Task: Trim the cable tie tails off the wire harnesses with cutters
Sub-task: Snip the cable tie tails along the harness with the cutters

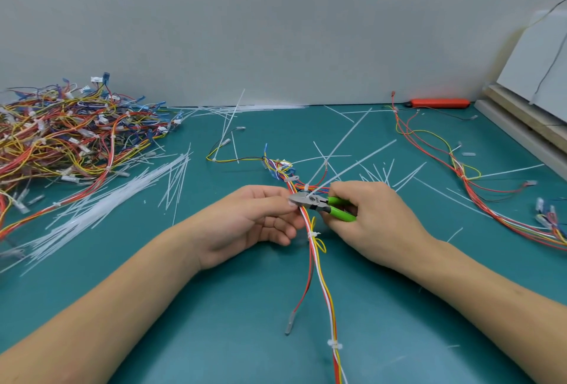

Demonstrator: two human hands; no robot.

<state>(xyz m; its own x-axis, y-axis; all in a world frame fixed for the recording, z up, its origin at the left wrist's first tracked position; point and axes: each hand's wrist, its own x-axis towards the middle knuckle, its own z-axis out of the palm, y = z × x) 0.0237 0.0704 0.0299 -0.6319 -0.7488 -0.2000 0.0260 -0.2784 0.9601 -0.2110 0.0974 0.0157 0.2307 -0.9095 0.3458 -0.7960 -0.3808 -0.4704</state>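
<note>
Harness pile (70, 135) left of cutters (319, 202)

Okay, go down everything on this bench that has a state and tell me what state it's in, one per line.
cutters: gripped by right hand, nose at the harness
wire harness: pinched by left hand
long tie tails: untrimmed
lower cable ties: trimmed
harness pile: heaped at left
cut tails: scattered on mat

A wiring assembly workbench, workshop-like. A teal mat (214, 307) covers the table; a heap of wire harnesses (70, 135) lies far left. Loose cable ties (101, 205) are strewn beside it.
</note>
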